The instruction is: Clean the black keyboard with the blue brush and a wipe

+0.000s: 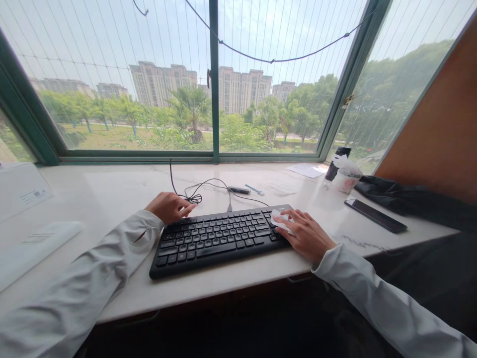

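Observation:
A black keyboard (pixel 219 237) lies on a white marble sill (pixel 112 194) in front of a window. My left hand (pixel 168 207) rests at the keyboard's upper left corner, fingers curled against its edge. My right hand (pixel 303 232) presses a small white wipe (pixel 280 221) onto the keys at the keyboard's right end, fingers closed over it. The keyboard's thin black cable (pixel 203 189) loops on the sill just behind it.
A black phone (pixel 374 215) lies to the right. Behind it stand a dark bottle (pixel 333 166) and a white crumpled bag (pixel 346 175), with dark cloth (pixel 406 196) beside them. A pen (pixel 239 190) and paper (pixel 306 170) lie further back. White boxes (pixel 32 246) sit at left.

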